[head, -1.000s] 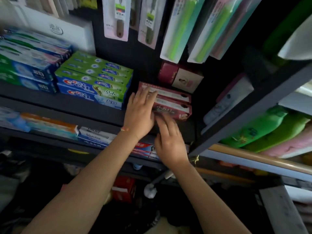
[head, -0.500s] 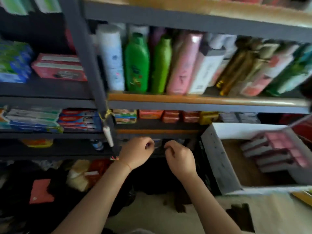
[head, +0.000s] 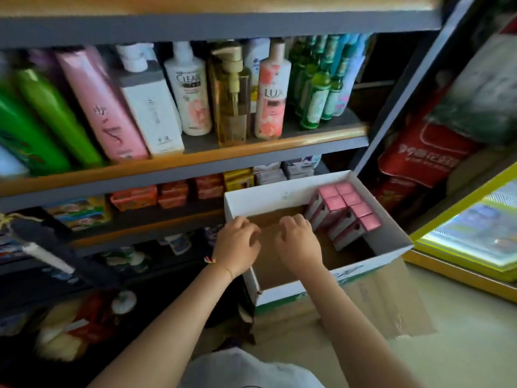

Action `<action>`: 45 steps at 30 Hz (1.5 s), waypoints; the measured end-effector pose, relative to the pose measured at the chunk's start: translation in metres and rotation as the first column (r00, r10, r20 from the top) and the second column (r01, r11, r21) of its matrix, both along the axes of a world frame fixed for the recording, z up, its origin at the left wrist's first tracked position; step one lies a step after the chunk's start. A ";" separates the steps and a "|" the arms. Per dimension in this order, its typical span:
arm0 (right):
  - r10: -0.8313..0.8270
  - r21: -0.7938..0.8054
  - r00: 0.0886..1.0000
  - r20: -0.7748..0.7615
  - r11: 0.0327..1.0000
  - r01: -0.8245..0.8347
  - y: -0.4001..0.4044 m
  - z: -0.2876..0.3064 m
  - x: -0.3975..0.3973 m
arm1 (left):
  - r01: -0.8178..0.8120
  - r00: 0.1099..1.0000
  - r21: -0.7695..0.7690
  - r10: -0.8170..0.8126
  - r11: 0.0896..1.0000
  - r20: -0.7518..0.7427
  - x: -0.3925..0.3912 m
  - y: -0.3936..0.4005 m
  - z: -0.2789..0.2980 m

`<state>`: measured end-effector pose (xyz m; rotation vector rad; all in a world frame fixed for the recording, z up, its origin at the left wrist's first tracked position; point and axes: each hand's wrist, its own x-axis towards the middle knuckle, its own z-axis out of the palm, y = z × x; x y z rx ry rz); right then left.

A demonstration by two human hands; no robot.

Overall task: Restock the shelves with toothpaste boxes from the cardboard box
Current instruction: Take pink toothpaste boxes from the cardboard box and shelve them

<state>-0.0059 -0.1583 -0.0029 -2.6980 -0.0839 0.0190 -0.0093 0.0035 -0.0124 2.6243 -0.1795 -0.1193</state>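
Since the previous frame, both hands have moved from below the shelf edge to over the cardboard box (head: 372, 263). The left hand (head: 237, 247) and right hand (head: 298, 246) are empty, fingers loosely curled. Readable labels on the shelf bottles — "CLEAR" (head: 190, 88) and "LUX" (head: 272, 89). The toothpaste boxes (head: 342, 212) — pink ends up — stand packed in the box's far right corner.

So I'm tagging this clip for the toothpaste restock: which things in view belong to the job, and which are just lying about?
Job:
cardboard box
pink toothpaste boxes
left hand, empty
right hand, empty

Lying about:
shampoo bottles
green bottles
soap packs
red bag
flat cardboard under the box
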 end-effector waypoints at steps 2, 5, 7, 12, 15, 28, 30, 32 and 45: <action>-0.006 -0.155 1.000 -0.007 0.988 0.005 -0.017 -0.003 0.017 | -0.005 1.000 0.124 0.003 0.992 0.010 0.016 -0.011 -0.010; -0.054 -0.345 0.998 0.026 0.937 0.060 -0.044 -0.007 0.051 | -0.025 0.999 0.263 0.030 0.964 -0.014 0.042 -0.027 -0.019; -0.128 -0.418 0.991 -0.028 0.903 0.105 -0.061 -0.009 0.070 | -0.023 0.999 0.298 0.035 0.954 -0.036 0.056 -0.038 -0.021; -0.187 -0.557 0.973 -0.139 0.827 0.079 -0.093 -0.011 0.107 | 0.016 1.000 0.302 -0.011 0.953 -0.019 0.103 -0.060 -0.020; -0.122 -0.571 0.969 -0.216 0.821 -0.024 -0.108 -0.017 0.120 | 0.048 0.996 0.354 -0.019 0.934 -0.085 0.121 -0.071 -0.024; 0.465 -0.419 0.852 -0.242 0.742 -0.524 -0.155 -0.028 0.178 | -0.055 0.970 0.462 0.157 0.885 -0.185 0.130 -0.105 -0.031; 0.519 -0.377 0.824 -0.229 0.733 -0.566 -0.155 -0.031 0.184 | -0.077 0.970 0.429 0.167 0.900 -0.177 0.134 -0.105 -0.030; 0.560 -0.369 0.792 -0.241 0.702 -0.609 -0.154 -0.035 0.186 | -0.076 0.967 0.405 0.167 0.911 -0.194 0.137 -0.104 -0.025; 0.390 0.761 0.846 -0.364 0.649 0.028 -0.172 0.038 0.175 | -0.766 0.573 -0.589 0.688 0.257 -0.445 0.080 -0.109 0.029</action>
